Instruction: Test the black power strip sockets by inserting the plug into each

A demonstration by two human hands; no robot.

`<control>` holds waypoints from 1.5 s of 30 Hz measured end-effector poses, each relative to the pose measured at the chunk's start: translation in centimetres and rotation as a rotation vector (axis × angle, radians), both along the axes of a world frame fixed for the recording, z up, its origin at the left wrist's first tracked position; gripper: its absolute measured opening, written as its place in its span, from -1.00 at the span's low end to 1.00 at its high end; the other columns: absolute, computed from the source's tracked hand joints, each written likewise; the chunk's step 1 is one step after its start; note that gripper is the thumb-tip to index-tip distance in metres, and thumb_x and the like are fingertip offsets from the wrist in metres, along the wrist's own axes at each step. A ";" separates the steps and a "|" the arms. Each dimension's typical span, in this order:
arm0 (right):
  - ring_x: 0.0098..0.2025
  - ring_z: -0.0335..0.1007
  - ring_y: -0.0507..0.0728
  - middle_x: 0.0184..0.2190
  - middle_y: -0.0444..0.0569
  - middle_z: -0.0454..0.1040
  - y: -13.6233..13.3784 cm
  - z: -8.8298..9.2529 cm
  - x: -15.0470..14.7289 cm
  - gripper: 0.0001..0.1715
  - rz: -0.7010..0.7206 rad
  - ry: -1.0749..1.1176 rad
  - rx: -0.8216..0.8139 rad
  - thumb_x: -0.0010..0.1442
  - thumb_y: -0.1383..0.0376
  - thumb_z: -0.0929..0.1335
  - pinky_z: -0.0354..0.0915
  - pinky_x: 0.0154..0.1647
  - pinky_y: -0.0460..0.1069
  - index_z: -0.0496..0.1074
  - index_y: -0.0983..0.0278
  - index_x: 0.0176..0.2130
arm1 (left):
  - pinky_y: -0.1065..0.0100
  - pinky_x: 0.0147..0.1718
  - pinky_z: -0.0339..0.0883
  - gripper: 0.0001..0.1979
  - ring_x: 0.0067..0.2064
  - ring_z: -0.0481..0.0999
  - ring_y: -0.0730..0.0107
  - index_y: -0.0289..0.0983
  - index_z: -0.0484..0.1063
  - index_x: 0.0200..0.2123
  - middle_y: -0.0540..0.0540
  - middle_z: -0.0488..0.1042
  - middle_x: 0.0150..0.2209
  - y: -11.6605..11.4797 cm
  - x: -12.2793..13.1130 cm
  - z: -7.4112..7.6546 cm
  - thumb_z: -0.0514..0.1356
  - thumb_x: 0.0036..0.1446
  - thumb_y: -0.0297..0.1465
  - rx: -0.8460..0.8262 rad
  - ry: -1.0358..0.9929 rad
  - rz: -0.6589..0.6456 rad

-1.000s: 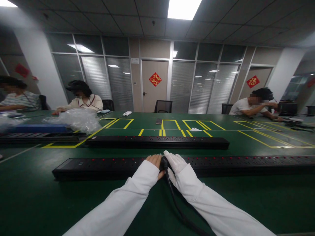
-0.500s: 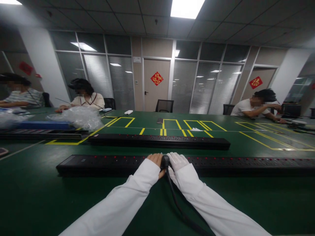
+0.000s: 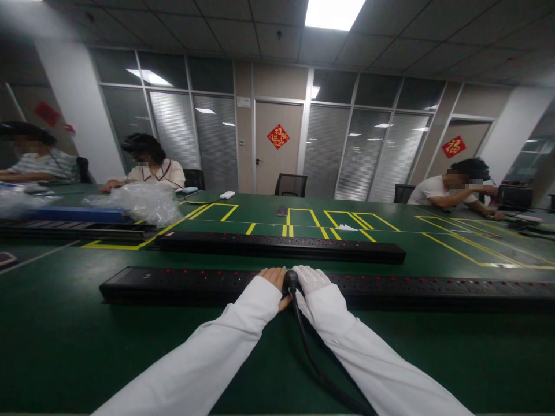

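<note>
A long black power strip (image 3: 173,283) with rows of sockets and small red marks lies across the table. At its middle, a black plug (image 3: 292,282) sits on the strip between my two hands, and its thick cord (image 3: 310,352) runs down toward me. My bare left hand (image 3: 275,283) is closed over the strip left of the plug, fingers on the top and far side, thumb at the near side. On the plug's right, my right hand (image 3: 310,280), in a white glove, closes over the strip likewise. Whether either hand also grips the plug I cannot tell.
Behind lies a second black power strip (image 3: 281,245). Clear plastic wrap (image 3: 147,202) and a blue box (image 3: 80,215) are at the left. Yellow tape (image 3: 303,210) marks the green table (image 3: 151,358). Several people sit around the far side. A phone (image 3: 6,260) lies at the left edge.
The view has tilted slightly. Both hands stay at the same spot on the strip beside the plug, with hardly any visible movement.
</note>
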State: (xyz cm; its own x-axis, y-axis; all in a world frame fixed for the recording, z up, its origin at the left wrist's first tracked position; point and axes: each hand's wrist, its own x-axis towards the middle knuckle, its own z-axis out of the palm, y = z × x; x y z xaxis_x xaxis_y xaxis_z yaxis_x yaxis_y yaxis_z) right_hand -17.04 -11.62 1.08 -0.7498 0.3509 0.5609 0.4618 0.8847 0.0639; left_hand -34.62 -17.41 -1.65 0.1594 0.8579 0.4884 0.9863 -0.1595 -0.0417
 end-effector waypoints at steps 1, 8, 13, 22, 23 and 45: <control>0.10 0.18 0.23 0.07 0.16 0.29 0.1 0.0 -0.1 -0.47 -0.003 -0.002 -0.003 0.23 0.21 0.15 0.10 0.13 0.18 0.18 0.35 0.14 | 0.00 -0.06 0.22 -0.46 0.00 0.35 -0.04 -0.43 0.16 0.07 -0.36 0.38 -0.04 0.0 0.0 0.1 0.06 0.03 -0.30 0.002 0.001 -0.001; 0.02 0.26 0.24 -0.02 0.15 0.37 0.6 -0.4 -1.2 -0.46 -0.045 0.027 -0.006 0.20 0.12 0.18 0.12 0.08 0.18 0.25 0.36 0.08 | 0.03 -0.06 0.23 -0.42 0.00 0.34 -0.05 -0.52 0.16 0.07 -0.40 0.36 -0.03 0.2 -0.2 -0.3 0.06 0.01 -0.30 0.028 0.031 -0.020; -0.08 0.34 0.23 -0.12 0.15 0.43 1.5 0.1 -2.0 -0.37 -0.031 -0.009 -0.073 0.16 -0.02 0.20 0.19 0.00 0.12 0.29 0.38 0.03 | 0.03 -0.06 0.22 -0.39 -0.01 0.34 -0.05 -0.53 0.19 0.06 -0.39 0.36 -0.04 0.1 -0.2 -0.2 0.10 -0.01 -0.26 0.006 0.026 0.003; -0.23 0.40 0.12 -0.23 -0.06 0.49 2.8 2.2 -2.1 -0.46 0.100 -0.175 -0.311 0.11 -0.06 0.25 0.25 -0.26 -0.06 0.34 0.15 -0.02 | 0.05 -0.10 0.23 -0.36 -0.07 0.36 -0.01 -0.43 0.18 0.05 -0.31 0.38 -0.10 0.2 0.1 0.1 0.16 -0.03 -0.16 0.010 -0.025 0.030; -0.22 0.40 0.12 -0.21 -0.06 0.48 2.7 2.3 -2.1 -0.44 0.093 -0.164 -0.334 0.09 -0.07 0.26 0.26 -0.25 -0.06 0.32 0.14 0.00 | 0.04 -0.10 0.23 -0.36 -0.07 0.36 -0.02 -0.41 0.17 0.05 -0.31 0.38 -0.10 0.2 0.1 0.1 0.15 -0.03 -0.14 0.003 -0.026 0.028; 0.00 0.28 0.18 -0.03 0.03 0.39 2.3 0.0 -2.3 -0.62 0.109 0.171 -0.198 0.06 0.09 0.32 0.19 0.07 0.09 0.41 0.26 -0.17 | 0.04 -0.04 0.20 -0.38 0.01 0.33 -0.04 -0.51 0.17 0.05 -0.39 0.37 -0.05 -0.8 0.9 1.1 0.14 -0.02 -0.24 -0.025 -0.010 0.050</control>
